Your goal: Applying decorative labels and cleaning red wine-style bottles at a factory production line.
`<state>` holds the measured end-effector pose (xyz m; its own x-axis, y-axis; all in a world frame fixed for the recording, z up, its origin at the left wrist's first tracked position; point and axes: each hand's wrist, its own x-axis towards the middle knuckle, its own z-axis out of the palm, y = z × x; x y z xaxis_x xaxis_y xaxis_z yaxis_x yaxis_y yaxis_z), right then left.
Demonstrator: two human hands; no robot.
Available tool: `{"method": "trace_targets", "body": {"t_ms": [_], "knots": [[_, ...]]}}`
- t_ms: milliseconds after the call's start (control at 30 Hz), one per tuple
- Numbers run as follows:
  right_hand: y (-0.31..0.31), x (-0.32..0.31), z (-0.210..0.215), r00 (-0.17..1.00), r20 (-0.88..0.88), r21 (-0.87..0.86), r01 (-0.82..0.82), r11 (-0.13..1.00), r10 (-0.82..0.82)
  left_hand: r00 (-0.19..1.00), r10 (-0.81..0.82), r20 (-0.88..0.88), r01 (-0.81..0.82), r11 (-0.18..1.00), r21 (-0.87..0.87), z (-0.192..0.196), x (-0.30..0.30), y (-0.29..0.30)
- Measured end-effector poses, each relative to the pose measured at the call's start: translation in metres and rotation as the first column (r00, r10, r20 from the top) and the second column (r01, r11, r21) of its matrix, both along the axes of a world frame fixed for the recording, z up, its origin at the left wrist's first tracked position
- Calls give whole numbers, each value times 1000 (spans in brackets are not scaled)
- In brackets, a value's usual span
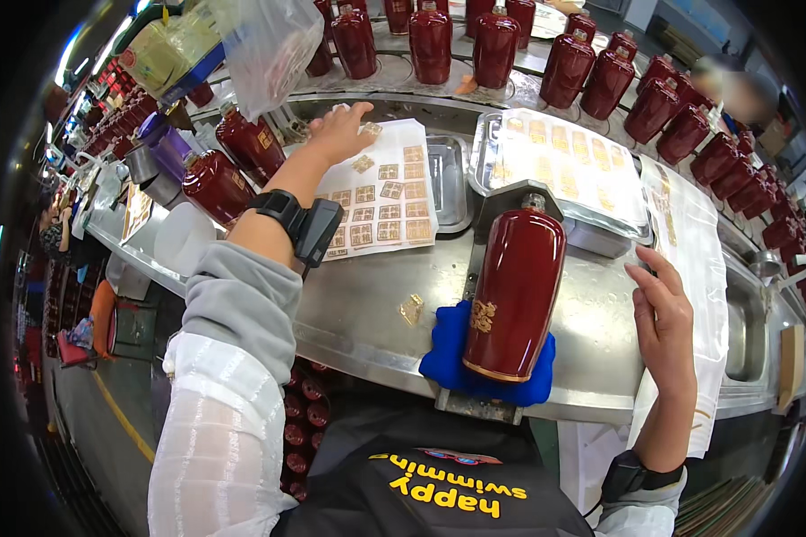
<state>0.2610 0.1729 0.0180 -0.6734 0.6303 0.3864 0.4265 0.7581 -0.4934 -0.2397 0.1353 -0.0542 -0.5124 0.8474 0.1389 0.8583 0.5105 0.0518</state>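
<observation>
My left hand [336,134] reaches over a white sheet [340,192] bearing rows of small square gold decals. Its fingers are spread, and one gold decal [363,164] lies just below them; another shows right at the fingertips. A glossy dark red bottle [521,286] with a gold emblem low on its side leans back on a metal stand, its base on a blue cloth [439,358]. To the right of that bottle, my right hand [663,313] hangs in the air, fingers loosely bent and apart, holding nothing.
A loose gold decal [411,310] lies on the steel table [358,331]. Behind the bottle, a second decal sheet [555,148] rests on a metal tray [481,161]. Two red bottles [215,188] stand left, near a purple jug [163,143]. More red bottles [430,45] line the curved conveyor.
</observation>
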Motion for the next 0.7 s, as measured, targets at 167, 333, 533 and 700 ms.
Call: {"method": "trace_targets", "body": {"t_ms": [167, 333, 533, 700], "knots": [[-8, 25, -1, 997, 44, 59, 57, 997, -59, 992, 124, 11, -123, 988, -92, -9, -20, 16], [-9, 34, -7, 993, 51, -16, 108, 994, -107, 995, 88, 53, -81, 990, -112, -17, -30, 31], [-1, 30, -13, 995, 47, -3, 93, 996, -93, 996, 21, -91, -25, 999, -44, -16, -34, 37], [2, 19, -15, 999, 24, 50, 34, 998, -35, 983, 120, 138, -139, 981, 134, -4, -44, 25]]}}
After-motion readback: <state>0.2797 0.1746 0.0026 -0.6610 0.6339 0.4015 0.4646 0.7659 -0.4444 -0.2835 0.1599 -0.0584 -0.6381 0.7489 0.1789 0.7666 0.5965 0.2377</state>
